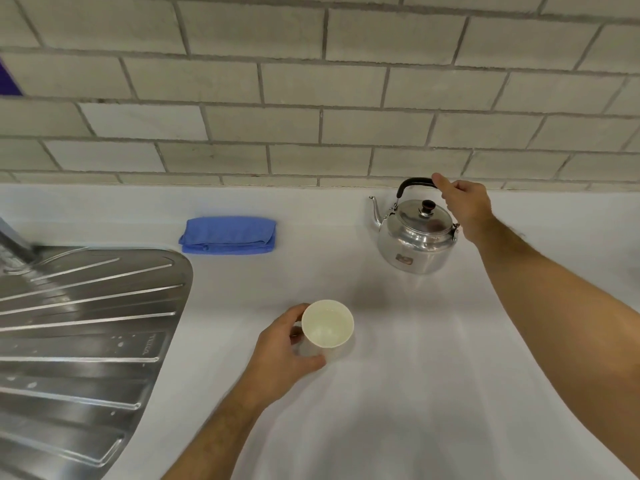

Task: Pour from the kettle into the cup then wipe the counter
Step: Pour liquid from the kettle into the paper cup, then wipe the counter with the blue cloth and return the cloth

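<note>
A shiny steel kettle (414,237) with a black arched handle and black lid knob stands on the white counter (398,393) near the back right, spout pointing left. My right hand (464,204) is closed around the right end of its handle. A small cream cup (327,323) stands upright near the counter's middle and looks empty. My left hand (287,351) wraps around the cup's left side, thumb and fingers touching it. A folded blue cloth (228,234) lies flat at the back, left of the kettle.
A ribbed steel sink drainboard (79,334) fills the left side, with part of a tap (14,244) at its far corner. A grey tiled wall (311,98) rises directly behind the counter.
</note>
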